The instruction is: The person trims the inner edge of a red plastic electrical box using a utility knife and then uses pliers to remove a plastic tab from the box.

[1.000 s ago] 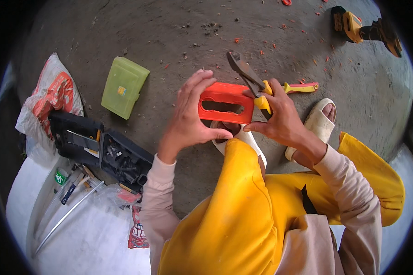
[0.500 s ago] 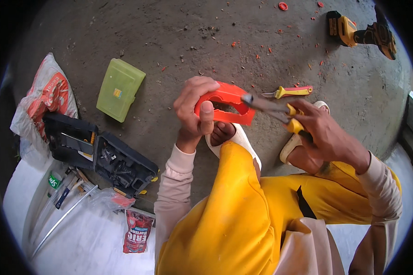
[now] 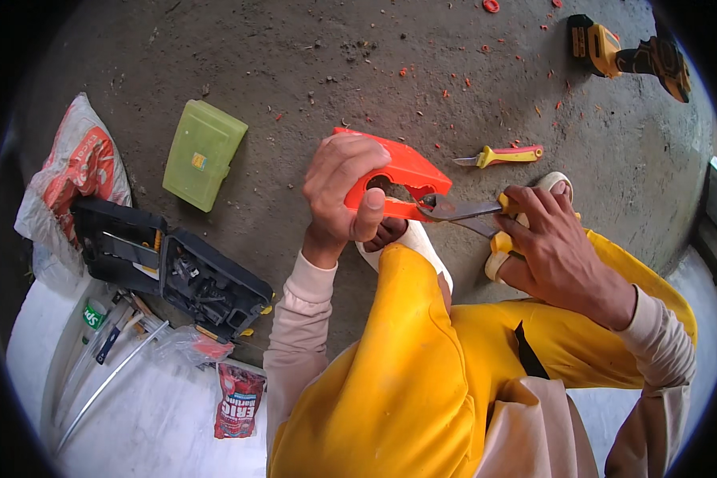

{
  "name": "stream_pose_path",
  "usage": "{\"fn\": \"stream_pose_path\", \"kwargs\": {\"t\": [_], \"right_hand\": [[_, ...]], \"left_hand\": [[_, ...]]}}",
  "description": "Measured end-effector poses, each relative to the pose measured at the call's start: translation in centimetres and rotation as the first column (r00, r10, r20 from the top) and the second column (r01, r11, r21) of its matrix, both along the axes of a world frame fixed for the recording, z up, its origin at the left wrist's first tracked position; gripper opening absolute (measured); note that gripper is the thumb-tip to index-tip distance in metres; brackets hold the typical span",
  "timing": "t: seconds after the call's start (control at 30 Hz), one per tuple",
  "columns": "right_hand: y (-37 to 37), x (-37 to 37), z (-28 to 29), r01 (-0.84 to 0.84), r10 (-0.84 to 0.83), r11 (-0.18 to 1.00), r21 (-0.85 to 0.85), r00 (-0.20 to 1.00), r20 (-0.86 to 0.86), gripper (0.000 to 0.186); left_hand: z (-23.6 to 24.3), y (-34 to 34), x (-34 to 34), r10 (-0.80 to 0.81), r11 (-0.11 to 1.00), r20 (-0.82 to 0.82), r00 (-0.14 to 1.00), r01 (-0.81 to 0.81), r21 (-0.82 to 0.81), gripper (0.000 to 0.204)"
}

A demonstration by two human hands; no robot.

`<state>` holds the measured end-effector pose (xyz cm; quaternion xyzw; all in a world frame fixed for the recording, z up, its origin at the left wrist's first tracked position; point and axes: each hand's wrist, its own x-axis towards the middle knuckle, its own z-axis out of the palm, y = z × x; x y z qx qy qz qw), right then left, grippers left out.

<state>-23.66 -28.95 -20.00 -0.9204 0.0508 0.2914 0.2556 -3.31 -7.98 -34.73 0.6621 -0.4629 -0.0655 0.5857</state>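
Note:
My left hand (image 3: 342, 187) is closed around an orange plastic box-like piece (image 3: 402, 163) with a ragged opening cut in its side. My right hand (image 3: 554, 247) grips pliers with yellow handles (image 3: 466, 209), the handles spread apart. The jaws of the pliers are at the lower right corner of the orange piece, by the edge of the opening. Whether they bite into the plastic is too small to tell. Beyond my right hand, a knife with a yellow and red handle (image 3: 508, 155) lies on the concrete, blade pointing left.
A yellow and black cordless drill (image 3: 629, 60) lies far right. Orange scraps dot the concrete floor (image 3: 287, 64). To the left are a green plastic case (image 3: 205, 155), an open black toolbox (image 3: 215, 279), a sack (image 3: 88, 155), a red packet (image 3: 238, 402) and a metal rod (image 3: 111, 382).
The orange piece has tilted in my left hand. My right hand has moved slightly down, and the pliers' jaws went from the piece's right end to its lower corner.

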Motion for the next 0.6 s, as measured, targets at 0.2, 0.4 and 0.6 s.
{"fn": "stream_pose_path", "kwargs": {"t": [0.2,0.4,0.6], "right_hand": [[-0.25,0.35,-0.1,0.022,-0.02,0.998,0.052,0.998,-0.052,0.057],[-0.67,0.82,-0.03,-0.006,0.011,0.997,0.077,0.998,-0.066,0.055],[-0.98,0.94,-0.33,0.016,-0.003,0.992,0.122,0.995,-0.102,0.055]], "left_hand": [[-0.1,-0.04,-0.03,-0.033,0.999,0.009,0.999,0.034,-0.012,0.043],[-0.1,0.01,0.0,-0.054,0.998,0.007,0.999,0.054,-0.008,0.042],[-0.22,0.1,0.02,-0.069,0.998,0.001,0.998,0.069,-0.013,0.043]]}}
